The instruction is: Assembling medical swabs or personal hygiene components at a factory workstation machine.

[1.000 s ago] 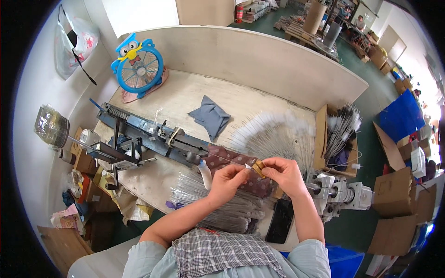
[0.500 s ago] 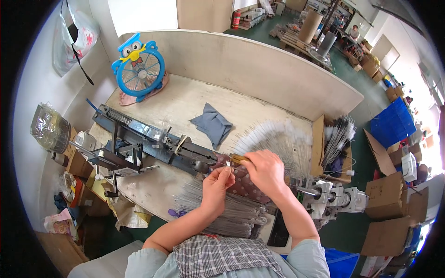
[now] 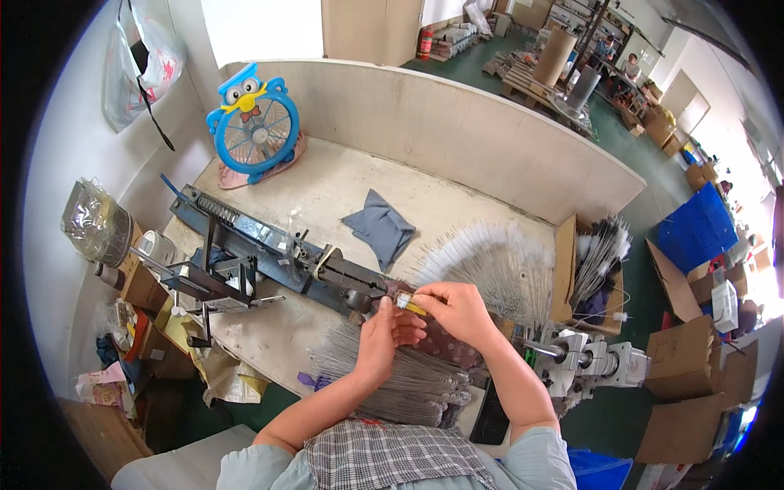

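Observation:
My right hand [image 3: 464, 314] grips a small yellow tool [image 3: 411, 304] with a pale or shiny end, pointing left; its exact kind is too small to tell. Beside that end is my left hand [image 3: 382, 339], thumb raised and fingers apart, with nothing visible in it. Both are over the near right end of a long dark metal bench fixture [image 3: 327, 265]. Under my hands lies a dark reddish spotted cloth [image 3: 441, 347]. A bundle of thin grey wire stems [image 3: 384, 380] rests close to my body, partly covered by my left forearm.
White-tipped wire brushes [image 3: 482, 257] fan out beyond my right hand, with a carton [image 3: 563, 265] of more on the right. A clamp-like metal machine [image 3: 588, 359] stands at the right edge. A grey cloth [image 3: 380, 229] and a blue fan [image 3: 255, 126] are farther back.
The yellow tool has tilted and moved slightly down and left in my right hand. My left hand has gone from a pinch with a small white piece at its fingertips to spread fingers.

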Available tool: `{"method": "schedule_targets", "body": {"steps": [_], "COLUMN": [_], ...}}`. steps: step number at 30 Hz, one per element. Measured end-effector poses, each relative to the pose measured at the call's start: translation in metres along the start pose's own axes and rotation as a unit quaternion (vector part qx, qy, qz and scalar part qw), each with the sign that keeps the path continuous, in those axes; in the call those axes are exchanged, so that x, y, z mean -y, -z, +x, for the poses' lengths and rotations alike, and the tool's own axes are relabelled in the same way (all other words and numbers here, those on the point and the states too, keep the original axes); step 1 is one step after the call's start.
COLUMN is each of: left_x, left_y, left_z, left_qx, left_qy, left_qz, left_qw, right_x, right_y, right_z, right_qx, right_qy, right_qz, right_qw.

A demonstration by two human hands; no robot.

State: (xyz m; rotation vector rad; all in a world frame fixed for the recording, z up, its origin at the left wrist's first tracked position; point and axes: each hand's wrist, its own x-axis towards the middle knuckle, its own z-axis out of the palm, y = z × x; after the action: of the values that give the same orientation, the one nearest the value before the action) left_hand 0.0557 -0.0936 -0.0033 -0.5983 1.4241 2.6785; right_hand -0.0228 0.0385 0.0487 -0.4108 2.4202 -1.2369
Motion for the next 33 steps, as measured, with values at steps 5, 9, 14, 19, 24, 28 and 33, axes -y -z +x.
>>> {"method": "schedule_targets", "body": {"steps": [5,9,14,19,24,28,33], "left_x": [-0.002,0.006,0.008,0.007,0.006,0.005,0.005], "left_y": [-0.003,-0.007,-0.005,-0.006,-0.006,-0.007,-0.009], "left_z": [0.003,0.004,0.002,0.001,0.001,-0.001,0.001], "left_qx": [-0.066,-0.047,-0.021,-0.026,-0.037,-0.025,-0.011], "left_qy": [0.059,-0.035,-0.013,-0.020,-0.016,-0.020,-0.034], "left_qz": [-0.102,-0.133,-0.181,-0.176,-0.168,-0.147,-0.141], "left_qw": [0.991,0.989,0.983,0.984,0.985,0.989,0.989], "right_x": [0.000,0.005,0.002,-0.002,-0.009,-0.012,-0.007], "right_y": [-0.016,-0.034,-0.031,-0.029,-0.022,-0.019,-0.025], "right_z": [-0.008,-0.012,-0.014,-0.016,-0.019,-0.026,-0.024], "right_qx": [-0.154,-0.205,-0.268,-0.257,-0.242,-0.231,-0.239], "right_qy": [0.223,0.254,0.287,0.313,0.319,0.305,0.307], "right_qz": [-0.154,-0.211,-0.239,-0.249,-0.249,-0.239,-0.230], "right_qw": [0.950,0.921,0.888,0.880,0.882,0.892,0.892]}}
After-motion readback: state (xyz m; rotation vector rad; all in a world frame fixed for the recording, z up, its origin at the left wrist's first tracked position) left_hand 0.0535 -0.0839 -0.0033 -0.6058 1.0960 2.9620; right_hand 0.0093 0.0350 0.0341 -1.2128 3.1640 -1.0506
